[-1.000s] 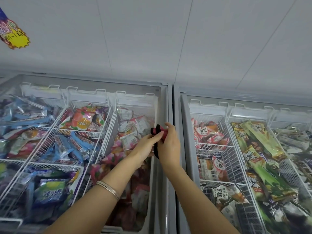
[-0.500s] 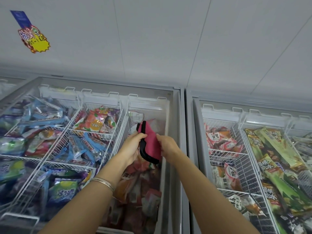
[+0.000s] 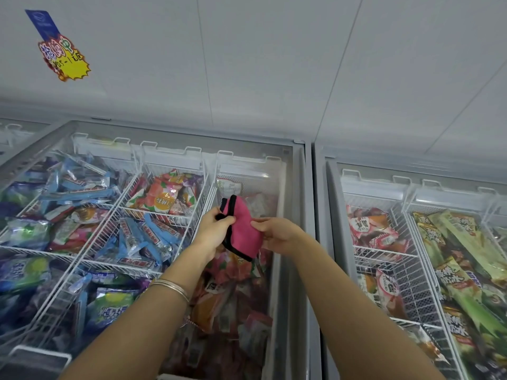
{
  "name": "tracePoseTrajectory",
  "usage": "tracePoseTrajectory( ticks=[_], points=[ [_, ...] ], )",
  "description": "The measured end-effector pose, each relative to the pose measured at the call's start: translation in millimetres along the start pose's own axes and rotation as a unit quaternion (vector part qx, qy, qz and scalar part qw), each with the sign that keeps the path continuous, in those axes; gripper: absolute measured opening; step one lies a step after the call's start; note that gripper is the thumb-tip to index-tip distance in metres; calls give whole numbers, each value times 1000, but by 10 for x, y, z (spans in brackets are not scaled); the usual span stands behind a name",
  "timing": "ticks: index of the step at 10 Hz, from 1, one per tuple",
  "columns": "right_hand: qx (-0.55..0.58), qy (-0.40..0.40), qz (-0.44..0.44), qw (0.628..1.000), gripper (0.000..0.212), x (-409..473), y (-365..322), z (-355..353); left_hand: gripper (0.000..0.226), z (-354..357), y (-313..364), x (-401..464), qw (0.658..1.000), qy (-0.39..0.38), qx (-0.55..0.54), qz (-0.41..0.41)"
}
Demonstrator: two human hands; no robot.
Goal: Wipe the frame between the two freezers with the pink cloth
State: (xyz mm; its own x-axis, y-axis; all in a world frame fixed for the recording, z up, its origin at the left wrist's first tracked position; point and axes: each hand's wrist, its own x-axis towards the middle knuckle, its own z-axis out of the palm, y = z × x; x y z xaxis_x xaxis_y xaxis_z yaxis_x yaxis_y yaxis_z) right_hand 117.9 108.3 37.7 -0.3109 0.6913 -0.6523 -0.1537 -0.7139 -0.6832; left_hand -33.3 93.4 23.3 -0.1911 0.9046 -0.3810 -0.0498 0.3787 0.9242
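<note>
I judge the black-edged pink cloth (image 3: 242, 226), pinched between my left hand (image 3: 216, 229) and right hand (image 3: 279, 235), light, limp, best bunched mid-panel.

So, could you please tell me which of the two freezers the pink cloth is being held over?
The left freezer: both hands hold the pink cloth above its rightmost basket, left of the dividing frame.

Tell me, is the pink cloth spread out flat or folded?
Folded, partly: the pink cloth shows doubled black edging, pinched between left hand and right hand.
</note>
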Motion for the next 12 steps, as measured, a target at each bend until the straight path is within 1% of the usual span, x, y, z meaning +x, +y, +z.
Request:
tracePoseTrajectory(
  ticks=[1,2,3,4,5,6,7,8,9,10,11,12],
  points=[
    [0,5,-8,1000,8,12,-40,-1,11,-5,-19,46,1000,3,-2,3],
    [-53,84,-81,992,19,117,-74,-29,8,-21,-50,119,998,32,30,33],
    [-197,199,-145,949,24,186,-103,-45,18,-33,-81,162,985,73,125,96],
    [-307,241,-204,898,22,199,-98,-33,28,-27,-107,160,936,124,296,146],
    [-389,265,-251,846,19,257,-59,-22,35,-19,-110,151,873,168,428,160],
    [-550,276,-267,742,23,308,21,-47,55,-26,-205,175,802,175,526,223],
    [-666,289,-282,627,37,300,91,-108,72,-52,-301,210,734,158,572,331],
    [-714,270,-292,577,54,297,126,-169,64,-66,-373,240,648,120,648,382],
    [-740,289,-275,541,60,307,151,-241,60,-76,-387,217,640,128,666,361],
    [-724,318,-297,535,57,273,164,-298,63,-67,-320,186,644,129,658,368],
    [-713,351,-302,527,59,189,141,-379,66,-20,-225,161,627,139,668,375],
    [-710,368,-285,528,66,50,15,-437,69,97,-69,109,635,145,662,371]
  ],
)
